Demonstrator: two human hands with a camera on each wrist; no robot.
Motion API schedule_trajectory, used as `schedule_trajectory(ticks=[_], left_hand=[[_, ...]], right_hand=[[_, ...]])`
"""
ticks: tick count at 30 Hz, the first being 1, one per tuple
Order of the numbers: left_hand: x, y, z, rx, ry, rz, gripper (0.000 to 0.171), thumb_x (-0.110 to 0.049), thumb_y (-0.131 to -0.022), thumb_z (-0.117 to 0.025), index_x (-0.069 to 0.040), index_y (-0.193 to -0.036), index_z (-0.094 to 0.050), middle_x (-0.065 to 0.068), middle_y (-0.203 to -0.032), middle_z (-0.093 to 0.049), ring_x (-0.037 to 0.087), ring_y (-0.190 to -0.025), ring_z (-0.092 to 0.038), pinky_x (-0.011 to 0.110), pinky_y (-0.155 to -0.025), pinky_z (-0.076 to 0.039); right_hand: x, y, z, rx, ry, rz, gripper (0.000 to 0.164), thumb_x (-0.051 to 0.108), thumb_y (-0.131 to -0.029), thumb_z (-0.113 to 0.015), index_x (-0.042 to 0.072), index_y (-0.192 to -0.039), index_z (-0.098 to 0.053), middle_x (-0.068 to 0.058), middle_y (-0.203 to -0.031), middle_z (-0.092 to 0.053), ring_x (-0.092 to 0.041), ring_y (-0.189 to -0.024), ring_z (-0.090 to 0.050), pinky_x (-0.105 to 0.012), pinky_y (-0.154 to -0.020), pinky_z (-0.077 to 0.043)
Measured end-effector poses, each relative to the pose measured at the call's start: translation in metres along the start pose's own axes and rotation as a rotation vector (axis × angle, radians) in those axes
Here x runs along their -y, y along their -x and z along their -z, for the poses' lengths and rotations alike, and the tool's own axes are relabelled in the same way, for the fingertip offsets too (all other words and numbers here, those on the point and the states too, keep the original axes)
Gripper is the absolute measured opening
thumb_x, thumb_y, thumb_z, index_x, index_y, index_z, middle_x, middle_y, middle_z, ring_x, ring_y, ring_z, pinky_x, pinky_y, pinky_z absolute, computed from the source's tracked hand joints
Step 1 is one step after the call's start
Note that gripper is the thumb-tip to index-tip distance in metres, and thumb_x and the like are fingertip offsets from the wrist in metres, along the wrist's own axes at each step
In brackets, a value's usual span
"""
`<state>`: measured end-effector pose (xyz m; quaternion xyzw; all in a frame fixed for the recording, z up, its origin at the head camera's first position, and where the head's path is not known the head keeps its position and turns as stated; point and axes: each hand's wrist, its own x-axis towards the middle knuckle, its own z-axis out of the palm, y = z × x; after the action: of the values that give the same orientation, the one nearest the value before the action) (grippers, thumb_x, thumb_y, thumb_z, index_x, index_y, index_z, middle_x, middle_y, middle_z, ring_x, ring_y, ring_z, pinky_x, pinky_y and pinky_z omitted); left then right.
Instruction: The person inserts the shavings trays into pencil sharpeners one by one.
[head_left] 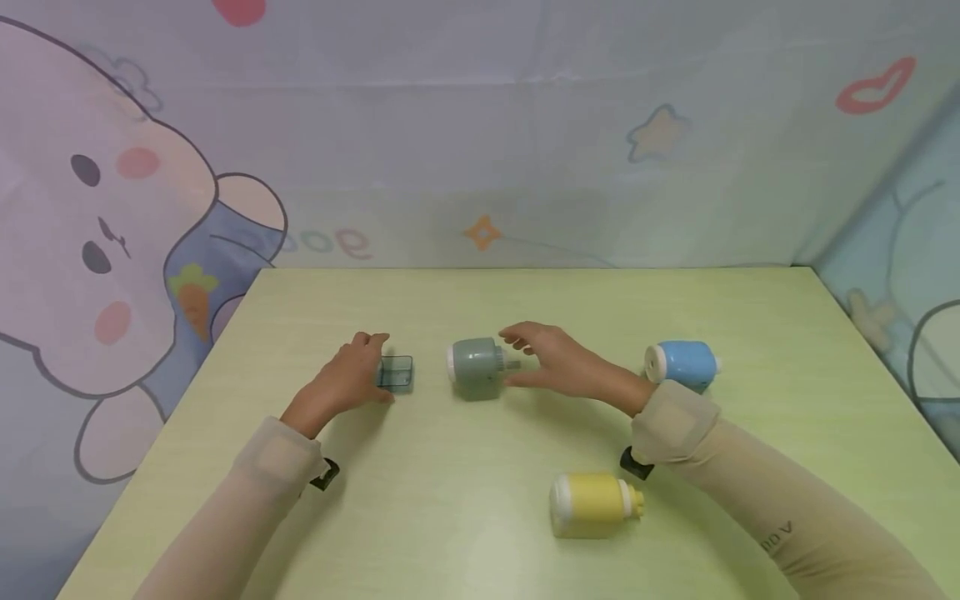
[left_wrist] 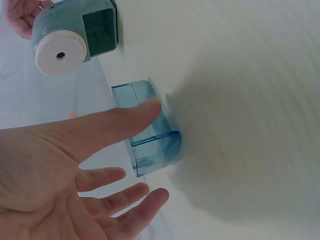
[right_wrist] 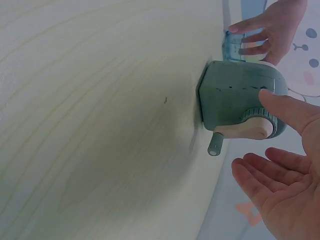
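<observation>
A dark green hand-crank pencil sharpener (head_left: 476, 360) stands on the table between the two hands. Its drawer slot shows as an open hollow beside the white front in the left wrist view. To its left lies a see-through bluish shavings drawer (left_wrist: 145, 125). My left hand (head_left: 347, 375) is at the drawer's left end, thumb and fingers spread apart; the thumb overlaps the drawer in the left wrist view. My right hand (head_left: 558, 362) is at the sharpener's crank side, fingers loosely bent and parted from the thumb. The crank handle (right_wrist: 215, 144) points towards this hand.
A blue pencil sharpener (head_left: 686, 363) lies beyond the right forearm. Nearer the front is a yellow pencil sharpener (head_left: 594, 504), left of the right sleeve. A cartoon-printed cloth (head_left: 420, 150) hangs behind the table's far edge.
</observation>
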<state>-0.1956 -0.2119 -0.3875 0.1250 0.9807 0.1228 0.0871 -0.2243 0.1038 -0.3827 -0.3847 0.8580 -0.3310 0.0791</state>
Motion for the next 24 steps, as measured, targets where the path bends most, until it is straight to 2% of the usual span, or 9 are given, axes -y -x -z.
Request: schedule_trajectory(ticks=[5, 13, 24], left_hand=[[0.0016, -0.0023, -0.0008, -0.001, 0.019, -0.044, 0.086, -0.020, -0.071, -0.078, 0.009, -0.134, -0.026, 0.029, -0.122, -0.036, 0.037, -0.103, -0.045, 0.046, -0.085, -0.041], [0.0028, -0.0046, -0.0030, 0.013, -0.008, -0.057, 0.066, -0.017, -0.071, -0.078, 0.010, -0.121, -0.044, 0.023, -0.112, -0.046, 0.031, -0.097, -0.047, 0.046, -0.084, -0.041], [0.0033, -0.0076, -0.0032, 0.025, -0.011, -0.065, 0.061, -0.018, -0.071, -0.078, 0.008, -0.118, -0.049, 0.018, -0.106, -0.050, 0.026, -0.090, -0.048, 0.043, -0.079, -0.043]], right_hand=[[-0.0006, -0.0025, -0.0034, -0.019, -0.004, 0.008, 0.059, 0.024, -0.082, -0.068, -0.001, -0.129, -0.041, -0.017, -0.122, -0.049, -0.028, -0.105, -0.049, -0.041, -0.087, -0.042], [0.0016, -0.0068, -0.0071, -0.015, -0.025, 0.031, 0.054, 0.022, -0.083, -0.068, -0.002, -0.125, -0.044, -0.014, -0.119, -0.051, -0.028, -0.103, -0.051, -0.043, -0.086, -0.043], [0.0012, -0.0078, -0.0087, -0.014, -0.070, 0.025, 0.066, 0.022, -0.081, -0.069, 0.000, -0.134, -0.036, -0.012, -0.124, -0.048, -0.022, -0.103, -0.050, -0.039, -0.085, -0.044]])
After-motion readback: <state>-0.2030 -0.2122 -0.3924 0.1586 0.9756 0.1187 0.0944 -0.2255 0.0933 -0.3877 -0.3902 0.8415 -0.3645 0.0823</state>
